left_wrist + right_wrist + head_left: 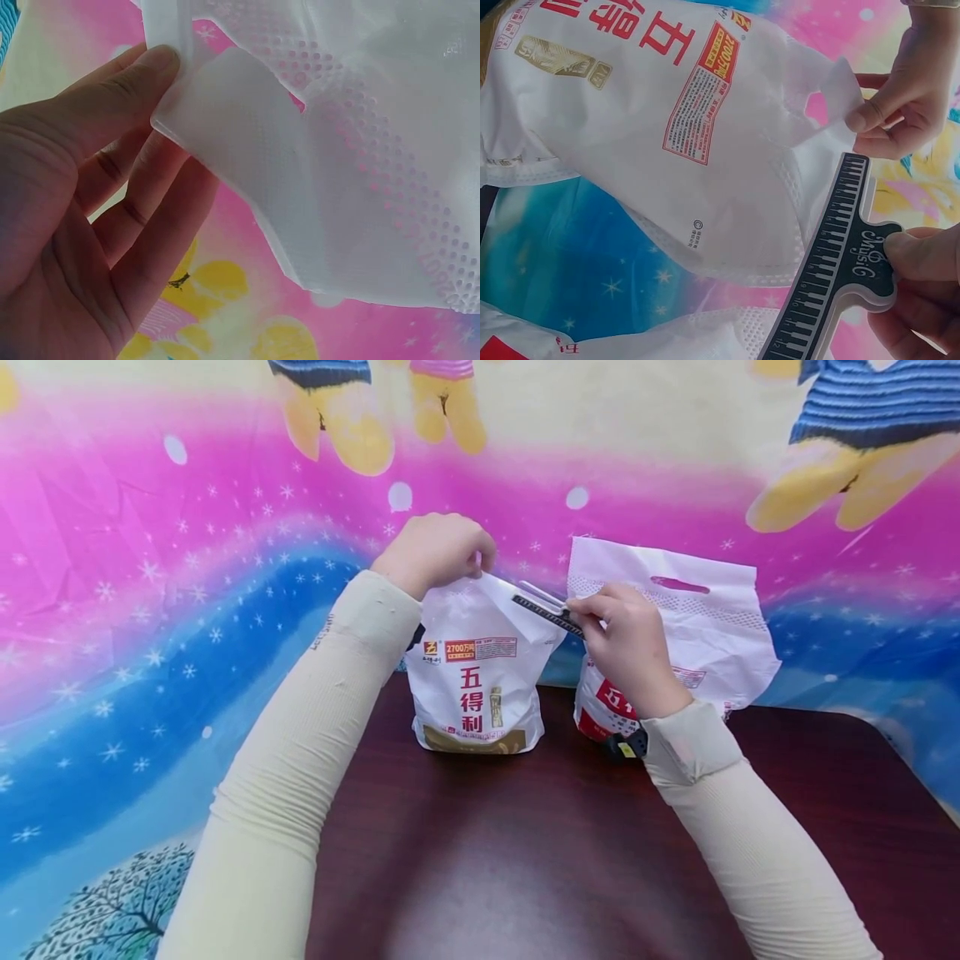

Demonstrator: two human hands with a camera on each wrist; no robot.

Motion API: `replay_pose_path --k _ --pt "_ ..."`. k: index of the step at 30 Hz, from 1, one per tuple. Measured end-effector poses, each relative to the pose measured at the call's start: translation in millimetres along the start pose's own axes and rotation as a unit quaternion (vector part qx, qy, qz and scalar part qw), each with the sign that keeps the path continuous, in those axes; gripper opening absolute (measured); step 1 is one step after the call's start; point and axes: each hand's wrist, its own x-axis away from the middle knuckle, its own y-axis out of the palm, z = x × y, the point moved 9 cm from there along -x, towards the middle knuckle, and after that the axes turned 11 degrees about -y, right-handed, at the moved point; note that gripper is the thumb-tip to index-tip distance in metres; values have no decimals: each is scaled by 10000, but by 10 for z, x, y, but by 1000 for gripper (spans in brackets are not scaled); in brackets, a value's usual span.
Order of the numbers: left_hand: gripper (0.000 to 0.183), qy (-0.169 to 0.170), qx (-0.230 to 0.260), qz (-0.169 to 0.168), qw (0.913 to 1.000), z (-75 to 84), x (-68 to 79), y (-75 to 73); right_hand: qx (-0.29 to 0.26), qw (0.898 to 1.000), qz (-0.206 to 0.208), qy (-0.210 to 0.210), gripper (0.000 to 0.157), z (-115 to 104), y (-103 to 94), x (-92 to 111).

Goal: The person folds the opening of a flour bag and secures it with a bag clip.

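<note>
My left hand (pixel 442 550) pinches the top corner of a white flour bag (pixel 476 681) with red lettering, which stands upright on the table. The pinched plastic (pixel 232 112) is folded near a cut-out handle in the left wrist view. In my right hand (pixel 630 643) is a long black-and-white music clip (pixel 821 262) with a piano-key pattern, pinched at its black grip tab between thumb and fingers. The clip lies close along the bag's top edge; whether its jaws have the plastic between them I cannot tell.
A second white bag (pixel 720 643) with a red label and an oval handle hole stands on the right, partly behind my right hand. Both bags rest toward the back of the dark brown table (pixel 525 843). A colourful printed cloth (pixel 247 527) hangs behind.
</note>
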Motion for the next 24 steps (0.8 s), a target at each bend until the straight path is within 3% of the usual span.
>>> replay_pose_path --k 24 --pt "19 28 -59 129 9999 42 9 -25 90 9998 -156 86 10 -33 133 -133"
